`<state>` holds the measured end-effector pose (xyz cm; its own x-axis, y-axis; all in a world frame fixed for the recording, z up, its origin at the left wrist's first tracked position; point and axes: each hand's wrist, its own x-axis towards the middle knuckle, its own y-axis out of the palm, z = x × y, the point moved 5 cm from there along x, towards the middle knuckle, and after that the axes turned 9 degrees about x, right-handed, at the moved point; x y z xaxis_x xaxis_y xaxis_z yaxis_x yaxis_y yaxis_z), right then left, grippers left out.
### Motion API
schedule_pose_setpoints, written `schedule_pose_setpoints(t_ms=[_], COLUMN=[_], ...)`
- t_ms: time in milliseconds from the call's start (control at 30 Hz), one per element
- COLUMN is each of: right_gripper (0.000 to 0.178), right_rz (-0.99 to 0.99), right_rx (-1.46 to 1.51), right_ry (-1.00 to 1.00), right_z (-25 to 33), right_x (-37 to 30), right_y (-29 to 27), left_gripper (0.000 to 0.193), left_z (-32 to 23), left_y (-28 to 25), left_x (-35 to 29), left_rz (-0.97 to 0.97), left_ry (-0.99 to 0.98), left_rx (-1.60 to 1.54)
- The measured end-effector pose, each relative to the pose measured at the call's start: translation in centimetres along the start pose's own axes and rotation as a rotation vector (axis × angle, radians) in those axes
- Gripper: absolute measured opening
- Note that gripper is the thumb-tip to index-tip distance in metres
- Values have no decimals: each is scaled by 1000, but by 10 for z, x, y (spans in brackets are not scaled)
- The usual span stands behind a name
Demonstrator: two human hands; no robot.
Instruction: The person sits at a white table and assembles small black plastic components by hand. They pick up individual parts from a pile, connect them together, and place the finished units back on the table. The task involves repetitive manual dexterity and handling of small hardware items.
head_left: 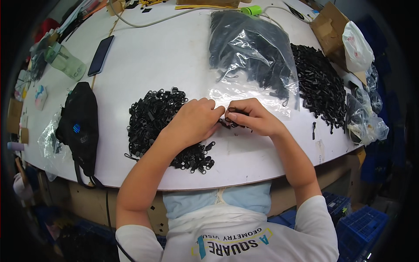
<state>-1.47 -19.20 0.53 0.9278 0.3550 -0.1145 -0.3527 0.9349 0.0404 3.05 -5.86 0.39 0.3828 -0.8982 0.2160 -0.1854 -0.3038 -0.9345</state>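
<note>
Both of my hands meet above the white table, close together in front of the clear bag. My left hand [197, 120] is closed, its fingertips pinching a small black piece that is mostly hidden. Several black cord zipper pulls [235, 124] are held in my right hand [258, 118], with thumb and fingers closed around them and loops sticking out. Beside and under my left forearm spreads a pile of black zipper sliders [152, 111]. Just beyond my right hand lies a clear plastic bag [248, 48] full of black cord pulls.
To the right lies a large heap of black zipper pulls [321, 85], with a cardboard box [329, 32] and a white plastic bag [358, 46] behind. On the left are a black bag [83, 126], a phone [101, 55] and a green bottle [65, 61]. A cable [161, 22] crosses the back.
</note>
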Motion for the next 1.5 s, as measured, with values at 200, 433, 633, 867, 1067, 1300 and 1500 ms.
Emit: schedule_pose_setpoints(t_ms=[200,433,633,867,1067,1300,1500], right_gripper=[26,23,20,23,23,19,26], right_rz=[40,-9,-104,-105,-101,-114,-87], right_rx=[101,-115,-474,-536,-513,-528,-451], right_ry=[35,-54,-105,-173,-190,-155,-221], right_z=[5,4,8,12,12,14,10], right_x=[-5,-4,-2,-4,-4,-4,-6], right_y=[5,6,7,6,7,9,10], left_gripper=[13,11,11,8,8,9,11], left_z=[0,4,13,19,20,20,19], left_y=[4,9,-1,-6,-8,-11,-12], left_x=[0,0,0,0,1,1,2], left_rz=[10,65,-38,17,-12,-26,-63], left_ry=[-21,-62,-136,-262,-253,-230,-258], left_rx=[88,66,-334,-631,-671,-632,-690])
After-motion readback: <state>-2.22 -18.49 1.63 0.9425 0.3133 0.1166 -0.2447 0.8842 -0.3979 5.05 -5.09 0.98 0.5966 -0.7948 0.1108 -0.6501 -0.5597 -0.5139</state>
